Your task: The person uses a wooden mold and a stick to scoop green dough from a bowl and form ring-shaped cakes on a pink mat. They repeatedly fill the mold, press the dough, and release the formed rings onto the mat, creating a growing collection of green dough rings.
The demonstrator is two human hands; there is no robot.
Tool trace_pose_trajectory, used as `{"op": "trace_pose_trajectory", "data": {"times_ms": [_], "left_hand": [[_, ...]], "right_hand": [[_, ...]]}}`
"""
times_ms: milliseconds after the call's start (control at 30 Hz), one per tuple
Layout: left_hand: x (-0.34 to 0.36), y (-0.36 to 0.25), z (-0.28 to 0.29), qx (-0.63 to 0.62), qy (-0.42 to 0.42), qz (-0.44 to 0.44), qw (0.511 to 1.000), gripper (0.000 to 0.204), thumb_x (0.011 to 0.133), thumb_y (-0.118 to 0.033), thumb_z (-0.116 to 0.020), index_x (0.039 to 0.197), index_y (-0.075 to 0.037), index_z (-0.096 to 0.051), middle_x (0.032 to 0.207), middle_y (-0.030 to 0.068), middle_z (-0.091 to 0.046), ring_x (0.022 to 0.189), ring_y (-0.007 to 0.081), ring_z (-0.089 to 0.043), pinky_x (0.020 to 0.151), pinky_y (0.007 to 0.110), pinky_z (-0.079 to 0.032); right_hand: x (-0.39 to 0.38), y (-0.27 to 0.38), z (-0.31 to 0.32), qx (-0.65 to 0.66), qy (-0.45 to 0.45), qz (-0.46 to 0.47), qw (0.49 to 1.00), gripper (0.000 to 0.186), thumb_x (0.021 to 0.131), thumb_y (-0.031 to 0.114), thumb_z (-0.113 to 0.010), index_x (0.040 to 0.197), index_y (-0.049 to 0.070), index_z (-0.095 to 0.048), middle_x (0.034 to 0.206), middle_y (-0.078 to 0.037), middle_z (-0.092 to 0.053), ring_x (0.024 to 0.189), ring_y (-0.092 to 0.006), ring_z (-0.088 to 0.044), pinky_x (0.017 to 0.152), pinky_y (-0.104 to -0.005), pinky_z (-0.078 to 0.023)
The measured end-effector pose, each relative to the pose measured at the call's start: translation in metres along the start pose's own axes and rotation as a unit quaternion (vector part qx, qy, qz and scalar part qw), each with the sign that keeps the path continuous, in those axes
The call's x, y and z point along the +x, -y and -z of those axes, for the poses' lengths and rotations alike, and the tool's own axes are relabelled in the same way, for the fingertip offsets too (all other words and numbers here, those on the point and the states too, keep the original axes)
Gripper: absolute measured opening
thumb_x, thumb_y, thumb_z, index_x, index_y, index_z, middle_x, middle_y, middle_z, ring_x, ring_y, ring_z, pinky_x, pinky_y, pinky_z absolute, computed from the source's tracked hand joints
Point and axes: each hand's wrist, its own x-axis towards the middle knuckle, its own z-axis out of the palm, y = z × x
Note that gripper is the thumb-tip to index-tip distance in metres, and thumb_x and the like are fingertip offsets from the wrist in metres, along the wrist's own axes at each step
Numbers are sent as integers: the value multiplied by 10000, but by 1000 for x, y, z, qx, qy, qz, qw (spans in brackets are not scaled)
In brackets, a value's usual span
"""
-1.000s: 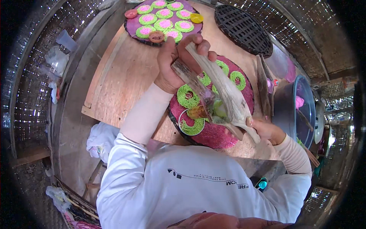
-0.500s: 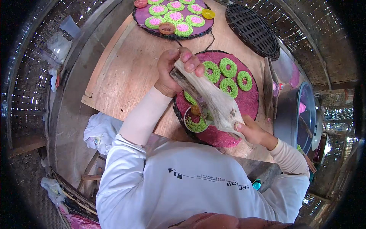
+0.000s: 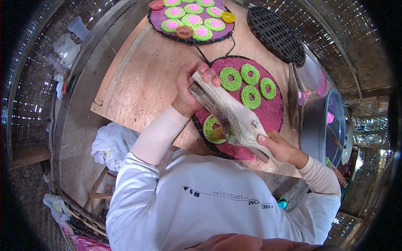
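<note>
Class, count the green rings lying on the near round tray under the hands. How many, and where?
5: four green rings grouped on the far half of the near tray, at and; a fifth at the near-left edge, partly behind the pale sheath. More may be hidden beneath it.

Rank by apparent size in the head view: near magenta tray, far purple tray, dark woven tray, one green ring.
1. near magenta tray, though nearer the camera
2-3. far purple tray and dark woven tray look alike; unsure
4. green ring
</note>
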Motion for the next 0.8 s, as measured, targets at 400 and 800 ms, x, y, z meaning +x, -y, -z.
{"op": "trace_pose_trajectory", "data": {"times_ms": [400, 800], "left_hand": [[-1, -3, -18, -800, -274, 355, 399, 703, 731, -460, -622, 1268, -50, -429, 1251, 123, -445, 1192, 255, -383, 998, 393, -317], [-32, -14, -50, -744, -96, 243, -614, 641, 574, -194, -823, 1108, -14, -518, 1059, 115, -581, 988, 254, -554, 879, 371, -420]], "right_hand": [[-31, -16, 6, 44, -79, 168, 982, 627, 829, 571, -475, 938, -33, -605, 727, -55, -606, 631, -114, -539, 536, -263, -421], [86, -27, -40, -234, -227, 358, 875, 498, 780, 131, -603, 1244, 49, -444, 1106, -124, -580, 1035, -231, -536, 870, -349, -435]]}}
